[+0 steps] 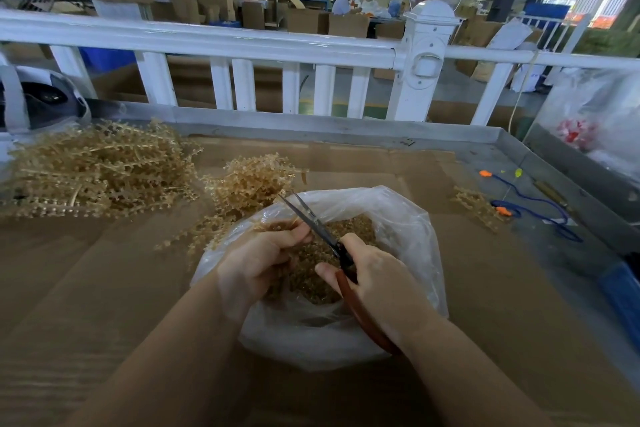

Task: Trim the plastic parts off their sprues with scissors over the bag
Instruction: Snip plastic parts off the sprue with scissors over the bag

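Note:
A clear plastic bag (408,218) sits open in front of me, holding a heap of tan trimmed parts (356,227). My left hand (256,260) pinches a tan sprue (277,226) over the bag's left rim. My right hand (377,274) grips scissors with a red-brown handle (360,315). Their blades (304,211) are spread apart and point up and left, just beside the left fingertips. Untrimmed tan sprues lie in a big pile (100,170) at the far left and a smaller pile (252,180) behind the bag.
Brown cardboard (104,288) covers the table. A few loose sprues (478,204) lie at the right near a blue cord with orange clips (540,204). A white fence (242,45) runs behind the table. A white bag (595,114) stands far right.

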{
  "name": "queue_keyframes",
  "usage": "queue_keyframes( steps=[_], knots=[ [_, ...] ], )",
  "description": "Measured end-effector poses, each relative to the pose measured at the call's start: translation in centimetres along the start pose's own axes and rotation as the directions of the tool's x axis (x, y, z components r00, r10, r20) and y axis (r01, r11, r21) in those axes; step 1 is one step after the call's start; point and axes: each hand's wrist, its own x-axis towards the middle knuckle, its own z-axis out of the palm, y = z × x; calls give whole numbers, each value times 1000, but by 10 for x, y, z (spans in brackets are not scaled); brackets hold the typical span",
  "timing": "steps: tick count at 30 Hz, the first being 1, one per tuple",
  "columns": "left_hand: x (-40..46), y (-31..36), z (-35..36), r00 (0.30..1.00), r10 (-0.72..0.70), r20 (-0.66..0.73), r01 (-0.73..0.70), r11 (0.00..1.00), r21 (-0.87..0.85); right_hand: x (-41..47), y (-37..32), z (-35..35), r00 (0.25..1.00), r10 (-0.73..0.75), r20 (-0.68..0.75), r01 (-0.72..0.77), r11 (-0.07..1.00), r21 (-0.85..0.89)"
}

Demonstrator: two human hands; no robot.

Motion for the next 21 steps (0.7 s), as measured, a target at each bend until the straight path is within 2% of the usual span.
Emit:
queue_keyframes(
  steps=[12, 16, 21],
  knots=[
    [0, 0, -1, 999, -13, 37, 14, 999, -36, 0, -1, 1, 1000, -11, -25, 11, 1000, -24],
    [-2, -3, 0, 999, 21, 40, -15, 991, -130, 0, -1, 2, 999, -19, -29, 18, 999, -30],
    [-1, -4, -1, 999, 23, -32, -29, 984, -174, -4, -1, 3, 999, -30, -35, 29, 999, -25]
  ],
)
